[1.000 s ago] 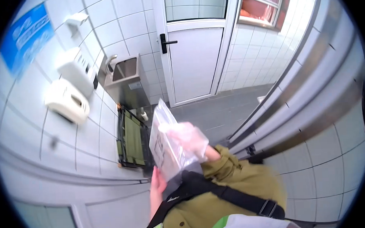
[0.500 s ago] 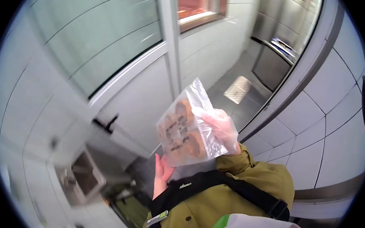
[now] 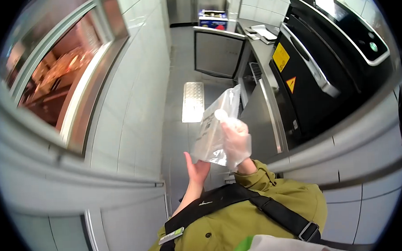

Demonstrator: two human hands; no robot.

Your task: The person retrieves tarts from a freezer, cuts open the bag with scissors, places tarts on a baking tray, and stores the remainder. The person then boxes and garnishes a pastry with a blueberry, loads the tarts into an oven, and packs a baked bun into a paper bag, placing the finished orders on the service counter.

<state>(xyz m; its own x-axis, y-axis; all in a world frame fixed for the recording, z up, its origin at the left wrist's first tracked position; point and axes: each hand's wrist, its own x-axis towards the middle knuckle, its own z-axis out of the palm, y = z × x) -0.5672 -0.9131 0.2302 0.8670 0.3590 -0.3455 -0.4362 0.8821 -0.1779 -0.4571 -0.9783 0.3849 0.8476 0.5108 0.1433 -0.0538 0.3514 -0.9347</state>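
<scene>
A clear plastic bag [image 3: 209, 136] with dark print hangs in front of my body, turned nearly edge-on, so its contents are hard to make out. My right hand [image 3: 237, 139], covered in thin translucent plastic, is closed on the bag's right side. A small round white spot or piece [image 3: 220, 115] shows by its fingertips; I cannot tell what it is. My left hand [image 3: 198, 171] is bare and lies at the bag's lower edge, palm up with the thumb stretched out. Its other fingers are partly hidden behind the bag.
A black oven-like machine [image 3: 315, 71] with warning stickers stands on the right. Ahead, a steel cabinet door [image 3: 219, 53] hangs open into the aisle, near a blue box [image 3: 213, 21]. A metal plate [image 3: 193, 102] lies on the floor. A window [image 3: 59, 73] is at left.
My view has swung right and forward through the doorway. The bag has turned from showing its printed face with brown round items to nearly edge-on. My right hand still grips it.
</scene>
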